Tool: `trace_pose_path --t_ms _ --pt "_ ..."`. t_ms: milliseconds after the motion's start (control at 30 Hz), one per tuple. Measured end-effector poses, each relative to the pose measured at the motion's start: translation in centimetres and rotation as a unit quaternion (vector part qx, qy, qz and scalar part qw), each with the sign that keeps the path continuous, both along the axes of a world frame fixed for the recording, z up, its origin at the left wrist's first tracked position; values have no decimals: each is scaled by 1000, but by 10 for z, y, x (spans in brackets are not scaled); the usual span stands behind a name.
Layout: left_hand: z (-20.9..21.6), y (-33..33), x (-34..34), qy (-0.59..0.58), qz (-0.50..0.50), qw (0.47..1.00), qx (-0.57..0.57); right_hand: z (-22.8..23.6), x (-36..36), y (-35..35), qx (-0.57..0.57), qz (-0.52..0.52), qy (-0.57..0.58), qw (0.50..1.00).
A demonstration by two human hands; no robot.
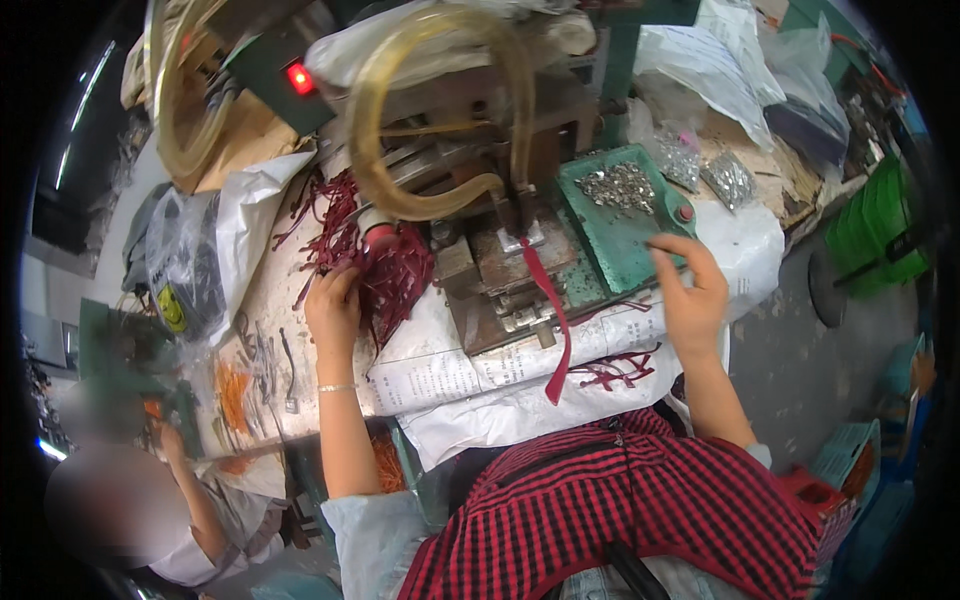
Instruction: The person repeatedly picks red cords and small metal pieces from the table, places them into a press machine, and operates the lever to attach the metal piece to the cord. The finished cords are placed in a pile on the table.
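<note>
A dark red strap (546, 290) hangs from the small metal press (520, 240) in front of me, its upper end under the tool and its loose end over the white sheet. To the left, my left hand (333, 305) has its fingers drawn together at the edge of a heap of dark red straps (395, 285); whether a strap is between them is hidden. My right hand (695, 295) is beside the green tray (622, 245), thumb and forefinger closed in a pinch; anything in it is too small to make out. Small silvery metal pieces (617, 187) lie at the tray's far end.
A thick yellowish hose (365, 110) loops over the press. Several red straps (615, 370) lie on the white sheet (450, 365) by my lap. Clear bags of metal parts (728, 180) stand behind the tray. At the lower left, another person's arm (200, 510) works nearby.
</note>
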State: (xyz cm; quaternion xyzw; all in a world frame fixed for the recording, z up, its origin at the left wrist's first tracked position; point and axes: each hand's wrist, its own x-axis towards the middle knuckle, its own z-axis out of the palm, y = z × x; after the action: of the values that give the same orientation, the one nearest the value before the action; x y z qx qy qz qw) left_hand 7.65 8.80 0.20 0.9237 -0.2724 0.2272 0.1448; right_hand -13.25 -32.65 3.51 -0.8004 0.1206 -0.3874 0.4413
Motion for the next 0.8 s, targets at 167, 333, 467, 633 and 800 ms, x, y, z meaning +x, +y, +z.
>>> trace_pose_path --t_ms 167,333,467,633,800 --pt "11 -57 -23 -46 -23 989 -136 50 58 43 29 139 -89 986" --pt "24 -97 -77 54 8 895 -442 47 76 67 134 177 -71 972" --pt "69 -119 -105 92 -62 800 -589 43 74 74 219 183 -69 956" --pt "107 -140 -119 -144 -245 898 -336 65 65 85 297 233 -64 924" --pt "99 -175 -120 -213 -297 920 -139 83 38 77 248 301 -10 921"
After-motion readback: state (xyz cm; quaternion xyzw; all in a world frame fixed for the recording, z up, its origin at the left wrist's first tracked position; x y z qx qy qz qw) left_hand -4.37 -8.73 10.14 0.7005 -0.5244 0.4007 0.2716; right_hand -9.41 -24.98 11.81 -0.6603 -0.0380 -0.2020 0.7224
